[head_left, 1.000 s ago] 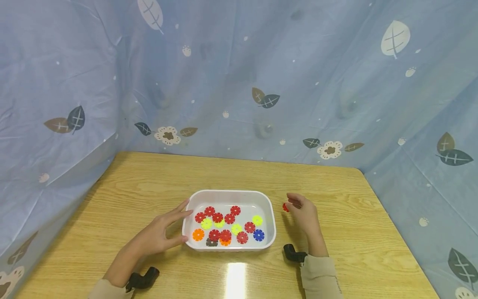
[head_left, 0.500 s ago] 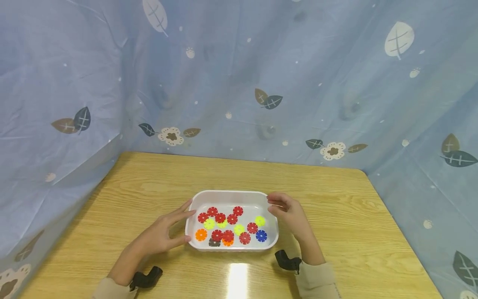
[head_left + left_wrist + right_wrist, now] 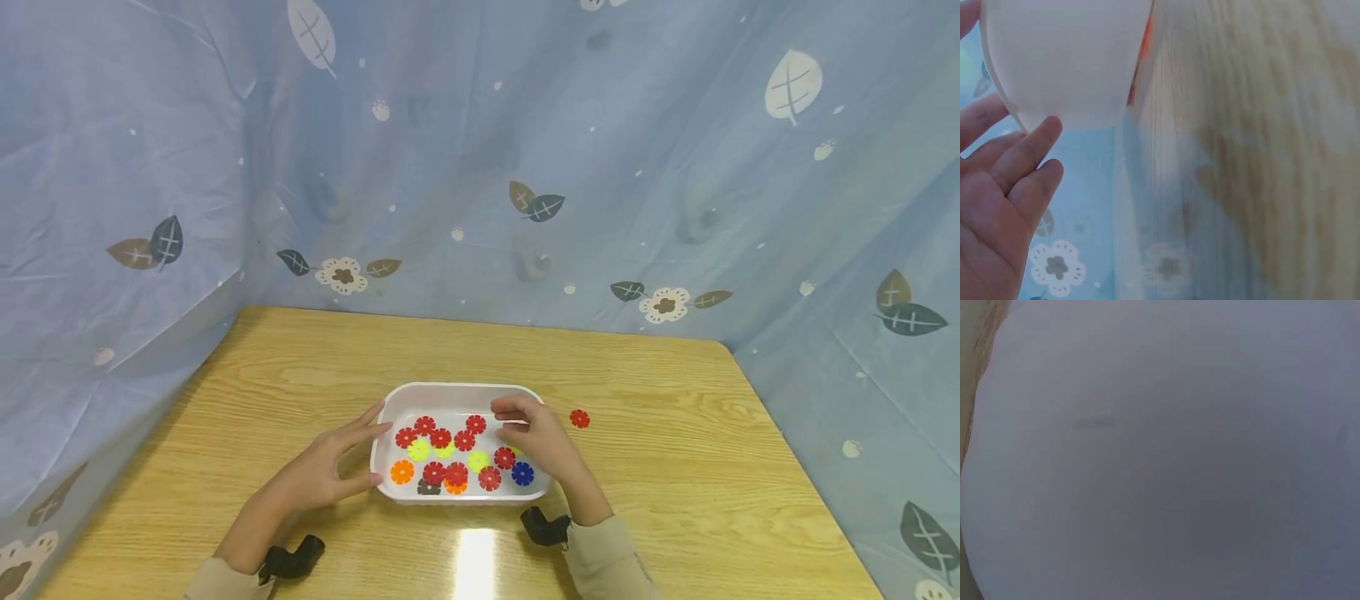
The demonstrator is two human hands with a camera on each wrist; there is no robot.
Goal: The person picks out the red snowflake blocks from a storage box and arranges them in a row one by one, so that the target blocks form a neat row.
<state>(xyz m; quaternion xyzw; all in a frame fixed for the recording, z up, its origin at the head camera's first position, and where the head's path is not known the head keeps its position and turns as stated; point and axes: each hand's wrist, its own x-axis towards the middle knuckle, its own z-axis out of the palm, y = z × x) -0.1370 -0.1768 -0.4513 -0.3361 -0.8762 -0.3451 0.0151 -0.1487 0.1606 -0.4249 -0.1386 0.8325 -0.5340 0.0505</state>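
My left hand [image 3: 311, 475] touches the left end of a white plastic tray [image 3: 442, 400], thumb and fingers spread. In the left wrist view, the straight fingers [image 3: 1029, 153] lie against the tray's outer wall [image 3: 1066, 62]. My right hand [image 3: 547, 446] hovers over the tray's right part, fingers loosely bent with a gap to the thumb and nothing visible between them. It partly covers a yellow notched disc. Inside lie several red discs [image 3: 490, 478], yellow discs [image 3: 477, 462], orange discs [image 3: 402, 472], a blue disc [image 3: 522, 474] and a dark disc [image 3: 429, 488]. The tray wall [image 3: 1179, 456] fills the right wrist view, blurred.
One red notched disc [image 3: 580, 418] lies on the wooden table [image 3: 675, 450], right of the tray. A blue leaf-patterned cloth [image 3: 450, 167] hangs behind and at the sides. Each wrist carries a black camera mount [image 3: 292, 557].
My right hand has let go of the red disc on the table and moved left, past the tray's right rim, to above its inside. The left hand stays at the tray's left end.
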